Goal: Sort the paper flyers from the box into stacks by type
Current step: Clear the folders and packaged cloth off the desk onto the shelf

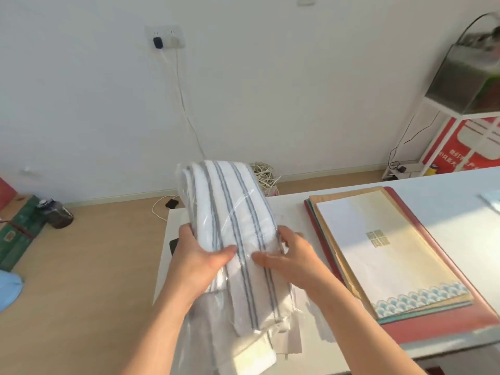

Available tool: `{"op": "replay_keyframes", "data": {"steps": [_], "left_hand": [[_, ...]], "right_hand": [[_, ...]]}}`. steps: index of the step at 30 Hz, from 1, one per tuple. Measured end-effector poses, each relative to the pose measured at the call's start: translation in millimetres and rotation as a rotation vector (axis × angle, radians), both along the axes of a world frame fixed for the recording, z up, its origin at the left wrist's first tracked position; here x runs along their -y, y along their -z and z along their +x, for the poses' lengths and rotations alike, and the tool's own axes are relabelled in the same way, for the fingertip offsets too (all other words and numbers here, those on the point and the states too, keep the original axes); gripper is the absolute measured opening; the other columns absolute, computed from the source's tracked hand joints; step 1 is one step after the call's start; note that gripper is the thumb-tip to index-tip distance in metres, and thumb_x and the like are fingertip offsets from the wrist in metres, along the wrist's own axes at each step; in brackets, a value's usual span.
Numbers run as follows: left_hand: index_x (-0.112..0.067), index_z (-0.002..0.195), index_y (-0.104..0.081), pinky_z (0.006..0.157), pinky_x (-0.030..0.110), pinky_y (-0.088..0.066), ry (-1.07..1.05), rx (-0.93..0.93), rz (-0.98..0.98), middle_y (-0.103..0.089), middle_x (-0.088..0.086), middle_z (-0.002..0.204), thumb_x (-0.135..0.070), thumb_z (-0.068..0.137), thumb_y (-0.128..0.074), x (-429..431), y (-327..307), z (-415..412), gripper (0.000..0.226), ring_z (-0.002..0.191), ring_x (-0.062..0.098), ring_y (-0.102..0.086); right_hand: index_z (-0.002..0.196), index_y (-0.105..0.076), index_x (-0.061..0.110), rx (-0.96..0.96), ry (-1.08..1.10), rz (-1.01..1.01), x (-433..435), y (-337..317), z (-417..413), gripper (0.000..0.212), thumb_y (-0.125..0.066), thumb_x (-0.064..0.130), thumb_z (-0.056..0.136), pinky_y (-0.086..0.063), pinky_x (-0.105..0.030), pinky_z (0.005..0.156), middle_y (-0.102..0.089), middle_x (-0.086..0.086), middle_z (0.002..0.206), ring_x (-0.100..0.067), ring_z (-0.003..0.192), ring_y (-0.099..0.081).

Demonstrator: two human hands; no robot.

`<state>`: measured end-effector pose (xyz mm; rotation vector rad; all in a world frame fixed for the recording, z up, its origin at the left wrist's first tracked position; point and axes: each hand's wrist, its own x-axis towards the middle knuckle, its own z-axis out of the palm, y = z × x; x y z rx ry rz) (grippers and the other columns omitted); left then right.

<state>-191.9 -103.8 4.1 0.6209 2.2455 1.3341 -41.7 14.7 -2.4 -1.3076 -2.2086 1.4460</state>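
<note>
A white towel with grey stripes in a clear plastic wrapper (230, 212) is lifted above the left part of the white table (446, 190). My left hand (200, 255) grips its left side, thumb on top. My right hand (292, 258) holds its right side, thumb pressing the plastic. Below it lie more wrapped white pieces (254, 355). To the right sits a stack of large paper sheets (378, 239): a cream one with a wave border on top, brown, teal and red ones beneath. No box is in view.
A dark phone (173, 246) peeks out at the table's left edge. On the floor are a cable coil (263, 173), a dark jar (58, 213), and green boxes (16, 234). A glass tank on a white stand (465, 77) is at the far right.
</note>
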Motion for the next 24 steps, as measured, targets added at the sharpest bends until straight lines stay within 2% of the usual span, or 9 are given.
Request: {"op": "replay_keyframes", "data": {"steps": [2, 4, 8, 11, 13, 15, 18, 21, 24], "left_hand": [[-0.027, 0.109, -0.045, 0.085, 0.038, -0.051, 0.049, 0.009, 0.142, -0.065, -0.010, 0.100, -0.030, 0.058, -0.088, -12, -21, 20, 0.066, 0.095, 0.012, -0.064], [-0.027, 0.113, -0.047, 0.085, 0.038, -0.052, 0.142, 0.084, 0.354, -0.068, -0.009, 0.102, -0.016, 0.064, -0.086, -29, -42, 46, 0.063, 0.097, 0.010, -0.066], [-0.014, 0.118, -0.047, 0.082, 0.034, -0.055, 0.289, 0.201, 0.615, -0.068, -0.001, 0.106, 0.006, 0.066, -0.079, -80, -69, 101, 0.064, 0.098, 0.014, -0.067], [-0.008, 0.117, -0.045, 0.080, 0.031, -0.056, 0.419, 0.277, 0.638, -0.067, 0.008, 0.108, 0.003, 0.064, -0.079, -138, -69, 145, 0.064, 0.097, 0.018, -0.067], [-0.007, 0.118, -0.043, 0.077, 0.021, -0.054, 0.550, 0.350, 0.540, -0.066, 0.009, 0.110, 0.003, 0.074, -0.074, -174, -69, 180, 0.055, 0.090, 0.008, -0.068], [-0.010, 0.121, -0.043, 0.075, 0.012, -0.049, 0.702, 0.331, 0.371, -0.063, 0.004, 0.113, -0.005, 0.085, -0.066, -200, -61, 209, 0.043, 0.084, -0.003, -0.065], [-0.024, 0.132, -0.044, 0.092, 0.026, -0.048, 0.775, -0.022, 0.080, -0.050, -0.011, 0.123, -0.025, 0.088, -0.064, -212, -29, 218, 0.048, 0.108, 0.004, -0.054], [-0.030, 0.121, -0.056, 0.097, 0.031, -0.046, 0.710, -0.208, 0.023, -0.050, -0.015, 0.123, -0.017, 0.084, -0.064, -190, -7, 196, 0.041, 0.113, 0.004, -0.050], [-0.031, 0.111, -0.062, 0.099, 0.028, -0.042, 0.545, -0.294, -0.071, -0.052, -0.018, 0.121, -0.010, 0.083, -0.063, -149, 5, 158, 0.035, 0.110, 0.004, -0.052]], "right_hand": [[0.121, -0.049, 0.036, -0.162, -0.007, -0.073, -10, -23, 24, 0.061, -0.077, 0.052, 0.068, -0.044, -0.039, 0.101, -0.058, 0.012, 0.118, -0.011, 0.113, -0.055], [0.125, -0.044, 0.040, -0.326, -0.056, -0.184, -24, -47, 53, 0.057, -0.075, 0.043, 0.077, -0.047, -0.039, 0.099, -0.064, 0.017, 0.116, -0.006, 0.106, -0.063], [0.133, -0.030, 0.053, -0.342, -0.032, -0.191, -65, -77, 120, 0.075, -0.074, 0.047, 0.072, -0.049, -0.029, 0.097, -0.060, 0.020, 0.124, 0.000, 0.109, -0.061], [0.142, -0.029, 0.036, -0.466, 0.151, -0.202, -98, -88, 174, 0.084, -0.076, 0.017, 0.076, -0.055, -0.031, 0.088, -0.063, -0.001, 0.126, -0.016, 0.105, -0.066], [0.138, -0.037, 0.032, -0.469, 0.301, -0.132, -131, -92, 213, 0.083, -0.078, 0.006, 0.070, -0.059, -0.032, 0.074, -0.069, -0.006, 0.113, -0.023, 0.094, -0.070], [0.132, -0.041, 0.038, -0.318, 0.386, -0.022, -169, -88, 250, 0.089, -0.089, 0.018, 0.059, -0.057, -0.042, 0.077, -0.069, -0.006, 0.111, -0.029, 0.091, -0.070], [0.141, -0.035, 0.032, 0.103, 0.416, 0.126, -226, -63, 286, 0.091, -0.085, 0.015, 0.067, -0.043, -0.036, 0.097, -0.053, 0.000, 0.127, -0.026, 0.111, -0.056], [0.136, -0.040, 0.017, 0.545, 0.362, 0.228, -259, -23, 293, 0.070, -0.074, 0.017, 0.075, -0.041, -0.037, 0.096, -0.053, -0.014, 0.131, -0.030, 0.115, -0.052], [0.127, -0.031, 0.028, 0.930, 0.378, 0.284, -258, -1, 281, 0.064, -0.067, 0.030, 0.075, -0.035, -0.051, 0.100, -0.045, -0.014, 0.135, -0.033, 0.125, -0.041]]}}
